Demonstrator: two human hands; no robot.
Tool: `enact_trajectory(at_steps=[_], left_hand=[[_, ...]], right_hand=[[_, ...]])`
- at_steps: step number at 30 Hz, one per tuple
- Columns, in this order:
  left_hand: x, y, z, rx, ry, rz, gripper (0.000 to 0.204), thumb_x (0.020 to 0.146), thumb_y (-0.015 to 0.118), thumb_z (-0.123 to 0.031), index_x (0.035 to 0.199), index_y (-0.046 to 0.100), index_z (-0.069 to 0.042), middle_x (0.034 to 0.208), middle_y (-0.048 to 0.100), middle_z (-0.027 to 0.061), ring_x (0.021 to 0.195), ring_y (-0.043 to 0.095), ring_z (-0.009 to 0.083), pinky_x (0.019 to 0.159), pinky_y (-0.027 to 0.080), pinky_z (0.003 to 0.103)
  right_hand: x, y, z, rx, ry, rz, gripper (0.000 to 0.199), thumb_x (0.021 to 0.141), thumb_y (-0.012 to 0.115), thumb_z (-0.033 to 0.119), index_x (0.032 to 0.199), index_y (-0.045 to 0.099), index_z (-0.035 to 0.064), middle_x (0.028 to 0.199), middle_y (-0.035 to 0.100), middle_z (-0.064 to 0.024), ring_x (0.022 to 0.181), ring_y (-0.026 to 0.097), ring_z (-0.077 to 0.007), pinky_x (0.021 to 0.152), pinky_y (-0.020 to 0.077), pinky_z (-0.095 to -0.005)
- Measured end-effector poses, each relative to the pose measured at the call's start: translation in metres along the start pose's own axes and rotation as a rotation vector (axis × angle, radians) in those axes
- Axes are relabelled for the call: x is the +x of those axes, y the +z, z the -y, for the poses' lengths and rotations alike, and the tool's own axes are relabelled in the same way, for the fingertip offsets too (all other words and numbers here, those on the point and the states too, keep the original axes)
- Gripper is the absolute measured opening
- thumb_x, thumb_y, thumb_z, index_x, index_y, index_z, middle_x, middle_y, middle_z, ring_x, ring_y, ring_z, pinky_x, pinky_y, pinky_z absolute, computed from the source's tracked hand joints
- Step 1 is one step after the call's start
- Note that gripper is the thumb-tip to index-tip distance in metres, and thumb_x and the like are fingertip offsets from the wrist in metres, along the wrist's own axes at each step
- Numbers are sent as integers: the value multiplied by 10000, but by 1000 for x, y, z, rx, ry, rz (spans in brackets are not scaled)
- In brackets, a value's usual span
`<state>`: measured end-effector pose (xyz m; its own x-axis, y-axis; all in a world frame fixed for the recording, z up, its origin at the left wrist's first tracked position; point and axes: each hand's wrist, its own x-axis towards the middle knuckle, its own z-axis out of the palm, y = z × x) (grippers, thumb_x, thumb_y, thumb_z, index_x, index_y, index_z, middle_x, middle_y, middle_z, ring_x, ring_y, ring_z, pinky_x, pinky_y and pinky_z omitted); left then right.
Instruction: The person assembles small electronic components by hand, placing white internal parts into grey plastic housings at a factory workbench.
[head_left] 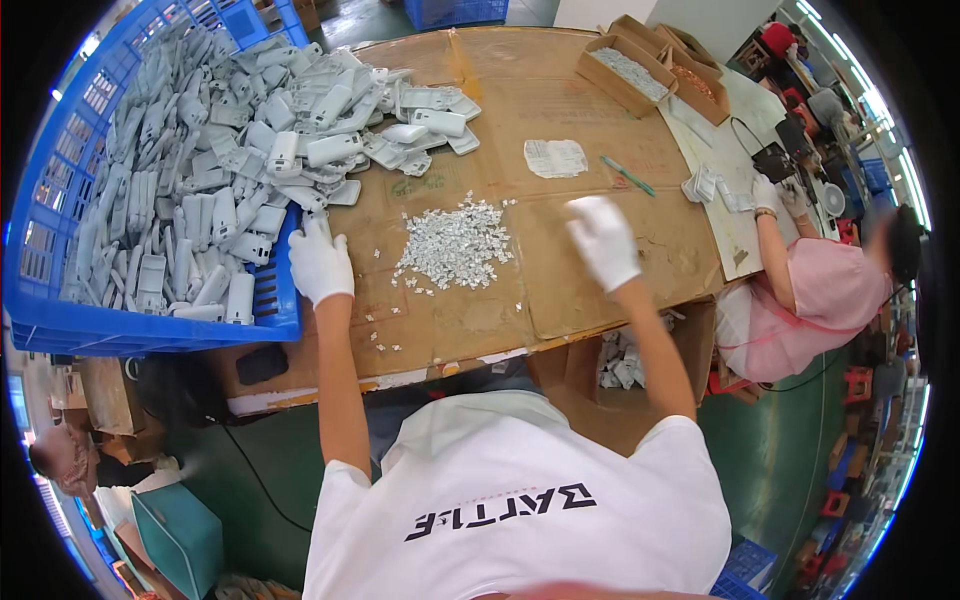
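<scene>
Two gloved hands, left hand at one blue crate (grey casings), right hand lifted.

Count: one blue crate of grey plastic housings, too many to count, one pile of small white clips, three cardboard boxes, one paper slip, one green pen, two gloved hands.

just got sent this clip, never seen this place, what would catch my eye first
First, the big blue crate at the left, heaped with grey plastic housings that spill onto the cardboard-covered table. Next, the pile of small white parts at the table's middle, between the gloved left hand by the crate's corner and the blurred right hand. At the far right, a co-worker in pink works at the same table.
</scene>
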<state>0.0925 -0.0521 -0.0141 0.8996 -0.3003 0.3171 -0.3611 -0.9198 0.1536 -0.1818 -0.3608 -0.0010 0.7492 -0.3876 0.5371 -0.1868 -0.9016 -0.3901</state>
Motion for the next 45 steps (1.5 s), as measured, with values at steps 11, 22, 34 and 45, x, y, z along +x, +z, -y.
enact_trajectory(at_steps=[11,22,34,45], left_hand=[[-19,5,4,212,-82,118,204,973,547,-316,1012,549,-115,865,649,121,836,714,254,611,585,418],[-58,-34,9,-575,-174,104,292,919,522,-176,1194,543,-81,1029,685,248,952,652,445,817,500,550],[-85,-83,-57,-1143,-41,131,614,808,678,-22,1388,482,-59,1204,652,165,1090,652,266,929,518,349],[-102,-90,-69,-1038,-4,-71,432,848,663,0,1263,581,-85,1083,687,153,923,687,266,802,536,341]], right_hand=[[2,63,43,140,-71,224,16,858,665,125,868,674,135,930,649,-66,896,656,-287,747,547,-406],[34,57,46,-20,-44,441,73,876,641,143,869,615,76,916,616,-161,930,641,-370,787,532,-484],[35,48,203,682,3,148,116,848,684,34,962,675,49,894,683,-135,798,681,-269,721,536,-337],[29,64,214,386,-158,-112,164,753,732,-20,893,672,41,932,573,-106,842,606,-273,726,498,-357]])
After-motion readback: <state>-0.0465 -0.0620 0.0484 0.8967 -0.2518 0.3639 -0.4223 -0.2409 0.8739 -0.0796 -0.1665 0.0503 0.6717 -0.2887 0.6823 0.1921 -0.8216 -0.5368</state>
